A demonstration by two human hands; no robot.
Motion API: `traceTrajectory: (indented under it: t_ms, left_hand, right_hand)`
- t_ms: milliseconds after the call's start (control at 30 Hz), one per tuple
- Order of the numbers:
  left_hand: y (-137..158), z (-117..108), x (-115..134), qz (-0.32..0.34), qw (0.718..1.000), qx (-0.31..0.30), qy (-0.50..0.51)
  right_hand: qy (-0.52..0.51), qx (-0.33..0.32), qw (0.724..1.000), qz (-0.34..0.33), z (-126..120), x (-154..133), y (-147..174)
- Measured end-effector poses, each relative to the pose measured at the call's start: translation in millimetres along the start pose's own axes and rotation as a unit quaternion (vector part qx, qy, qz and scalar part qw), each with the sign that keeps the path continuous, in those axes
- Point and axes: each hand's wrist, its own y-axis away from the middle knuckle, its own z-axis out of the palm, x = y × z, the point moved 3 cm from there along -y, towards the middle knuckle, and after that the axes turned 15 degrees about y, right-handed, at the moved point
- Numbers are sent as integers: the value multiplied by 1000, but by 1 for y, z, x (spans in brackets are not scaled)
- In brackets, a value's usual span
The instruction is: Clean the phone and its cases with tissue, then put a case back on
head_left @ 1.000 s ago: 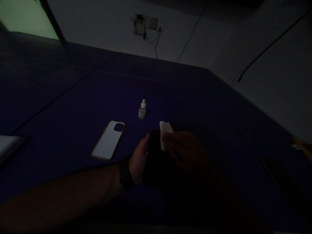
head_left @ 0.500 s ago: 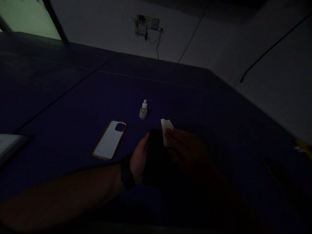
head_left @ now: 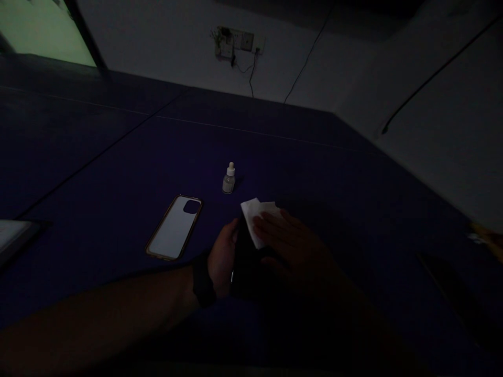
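My left hand (head_left: pixel 223 255), with a dark watch on its wrist, grips a black phone (head_left: pixel 247 267) along its left edge; the thumb shows and the other fingers are hidden beneath. Against the upper part of the phone, my right hand (head_left: pixel 288 238) presses a white wipe (head_left: pixel 253 214), fingers laid over it. Left of my hands lies a clear phone case (head_left: pixel 174 229) with a gold-brown rim and a camera cutout. A small dropper bottle (head_left: pixel 228 180) with a white cap stands upright beyond the phone.
The dark blue table (head_left: pixel 118 173) runs back to a wall with sockets (head_left: pixel 236 42) and hanging cables. A white-topped object (head_left: pixel 18 235) sits at the left edge. On the right lies a dark flat object (head_left: pixel 444 288), with something yellow (head_left: pixel 487 238) beyond it.
My right hand has moved the wipe left across the phone's top, and more of the wipe now shows spread out. The left hand keeps its grip.
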Motion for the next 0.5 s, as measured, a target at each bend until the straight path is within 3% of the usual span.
traceTrajectory:
  t_ms: [100, 267, 400, 500]
  left_hand:
    - [1, 1, 0, -3, 1000, 27, 6]
    - [0, -2, 4, 21, 997, 67, 11]
    - [-1, -4, 4, 0, 997, 73, 30]
    - [-2, -8, 5, -17, 996, 49, 73]
  right_hand:
    - [9, -4, 1000, 29, 3, 1, 0]
    - [-53, -17, 997, -46, 4, -11, -2]
    - [-17, 3, 1000, 25, 2, -8, -2]
    - [-46, 4, 998, -33, 2, -14, -4]
